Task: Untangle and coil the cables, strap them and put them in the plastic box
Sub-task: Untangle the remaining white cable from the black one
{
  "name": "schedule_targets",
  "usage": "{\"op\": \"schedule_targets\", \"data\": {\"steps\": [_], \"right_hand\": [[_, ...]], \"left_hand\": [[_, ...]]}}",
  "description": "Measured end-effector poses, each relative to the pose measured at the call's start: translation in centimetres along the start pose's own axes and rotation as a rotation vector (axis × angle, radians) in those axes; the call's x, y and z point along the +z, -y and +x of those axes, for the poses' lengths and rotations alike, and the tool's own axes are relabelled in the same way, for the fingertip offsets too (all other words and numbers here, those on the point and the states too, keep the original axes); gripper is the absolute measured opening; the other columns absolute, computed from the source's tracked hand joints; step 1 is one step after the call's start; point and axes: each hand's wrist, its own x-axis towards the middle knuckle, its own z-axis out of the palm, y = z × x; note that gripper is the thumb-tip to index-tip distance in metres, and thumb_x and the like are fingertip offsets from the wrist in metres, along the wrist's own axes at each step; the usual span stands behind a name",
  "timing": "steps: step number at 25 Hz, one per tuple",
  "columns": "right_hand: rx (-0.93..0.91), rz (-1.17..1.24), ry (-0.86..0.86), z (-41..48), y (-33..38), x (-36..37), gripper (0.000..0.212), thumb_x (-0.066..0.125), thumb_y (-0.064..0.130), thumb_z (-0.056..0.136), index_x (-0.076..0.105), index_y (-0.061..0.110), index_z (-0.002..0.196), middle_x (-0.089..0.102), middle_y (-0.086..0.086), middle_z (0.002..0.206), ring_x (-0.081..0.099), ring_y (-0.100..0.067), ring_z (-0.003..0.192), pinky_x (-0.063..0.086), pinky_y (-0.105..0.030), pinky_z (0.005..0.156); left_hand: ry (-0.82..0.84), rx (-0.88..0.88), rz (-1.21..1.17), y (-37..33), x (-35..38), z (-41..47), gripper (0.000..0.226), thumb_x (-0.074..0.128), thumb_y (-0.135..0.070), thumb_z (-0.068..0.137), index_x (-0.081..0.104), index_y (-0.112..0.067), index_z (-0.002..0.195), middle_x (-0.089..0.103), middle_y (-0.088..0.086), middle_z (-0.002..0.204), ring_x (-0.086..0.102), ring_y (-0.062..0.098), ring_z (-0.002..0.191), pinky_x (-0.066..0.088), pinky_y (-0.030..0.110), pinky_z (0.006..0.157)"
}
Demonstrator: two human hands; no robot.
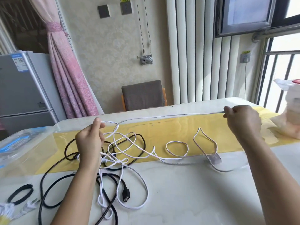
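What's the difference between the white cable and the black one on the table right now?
The white cable looks thin; the black cable is thicker. One stretch of the white cable is pulled taut between the left hand and right hand; the black cable lies slack on the table. Both are uncoiled and tangled together near the left hand.

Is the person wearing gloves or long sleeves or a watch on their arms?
No. The left hand and right hand are both bare, with no gloves, rings or watch showing. The left forearm and right forearm are bare too, no sleeves in view.
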Motion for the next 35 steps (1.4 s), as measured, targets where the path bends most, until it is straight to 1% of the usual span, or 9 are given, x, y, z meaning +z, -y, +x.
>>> {"op": "schedule_targets", "data": {"steps": [2,5,7,10,16,20,24,29,35], "right_hand": [[-0.109,-0.251,0.030,-0.7,-0.2,1.1,0.033,0.051,0.000,0.081,0.066,0.003,0.110,0.056,-0.023,0.117,0.046,-0.039,0.107,0.039,-0.041,0.089],[-0.453,0.118,0.104,-4.6,3.5,2.9,0.055,0.043,-0.007,0.079,0.051,0.006,0.132,0.052,-0.014,0.131,0.042,-0.031,0.119,0.028,-0.029,0.103],[-0.604,0.438,0.431,-8.1,6.5,3.0,0.035,0.042,0.016,0.097,0.048,0.018,0.132,0.062,-0.002,0.116,0.053,-0.019,0.105,0.035,-0.023,0.090],[-0.735,0.272,0.755,-11.0,7.5,3.8,0.037,0.043,0.051,0.093,0.050,0.020,0.111,0.057,0.007,0.066,0.051,-0.010,0.063,0.038,-0.025,0.060],[-1.234,0.112,0.320,-9.7,6.1,5.3,0.057,0.045,0.071,0.075,0.062,0.018,0.061,0.050,0.003,0.075,0.045,-0.018,0.070,0.037,-0.024,0.057],[-0.882,0.250,0.843,-9.7,6.2,4.9,0.046,0.064,0.062,0.073,0.057,0.026,0.045,0.054,-0.002,0.060,0.049,-0.018,0.069,0.043,-0.035,0.063],[-0.615,0.446,1.043,-10.3,7.1,3.8,0.040,0.054,0.046,0.091,0.071,0.018,0.068,0.031,-0.002,0.051,0.023,-0.016,0.048,0.022,-0.025,0.046],[-0.286,1.236,0.583,-6.8,6.8,1.2,0.040,0.043,0.037,0.094,0.069,0.012,0.077,0.065,-0.003,0.063,0.022,-0.008,0.043,0.014,-0.024,0.046],[-0.034,1.387,0.113,-4.0,4.8,0.2,0.038,0.040,0.034,0.101,0.067,0.015,0.084,0.073,-0.005,0.098,0.018,-0.012,0.043,0.019,-0.021,0.047]], "left_hand": [[0.173,-0.108,-0.131,-0.4,1.3,-1.2,0.030,0.051,-0.024,0.097,0.063,-0.009,0.074,0.035,-0.011,0.038,0.025,0.002,0.033,0.018,0.014,0.035],[0.458,-0.127,-0.095,-0.5,3.6,-4.2,0.029,0.044,-0.020,0.100,0.064,-0.006,0.085,0.033,-0.008,0.038,0.021,0.002,0.032,0.016,0.011,0.034],[0.612,-0.091,-0.050,-0.3,4.4,-5.7,0.029,0.040,-0.019,0.101,0.065,-0.010,0.089,0.034,-0.006,0.038,0.021,0.005,0.033,0.018,0.012,0.036],[0.683,-0.030,0.021,0.0,4.8,-6.4,0.029,0.042,-0.021,0.100,0.068,-0.015,0.089,0.036,-0.005,0.039,0.026,0.006,0.035,0.024,0.016,0.038],[0.612,-0.018,0.099,-0.5,4.6,-6.4,0.025,0.061,-0.026,0.089,0.067,-0.012,0.069,0.036,-0.004,0.034,0.031,0.007,0.034,0.034,0.019,0.045],[0.550,-0.059,0.111,-0.2,4.4,-5.8,0.025,0.061,-0.025,0.090,0.065,-0.008,0.073,0.033,-0.004,0.033,0.026,0.007,0.032,0.027,0.015,0.038],[0.678,-0.165,0.088,-0.5,4.0,-5.3,0.027,0.064,-0.041,0.075,0.072,-0.017,0.067,0.028,-0.002,0.035,0.020,0.008,0.033,0.020,0.017,0.038],[0.844,-0.137,0.445,0.3,3.6,-5.3,0.037,0.058,-0.037,0.091,0.072,-0.012,0.068,0.034,-0.005,0.031,0.028,0.008,0.031,0.026,0.020,0.044],[0.048,0.114,0.514,-0.2,0.7,-0.6,0.032,0.054,-0.027,0.095,0.073,-0.011,0.076,0.051,-0.001,0.040,0.048,0.011,0.039,0.035,0.025,0.049]]}}
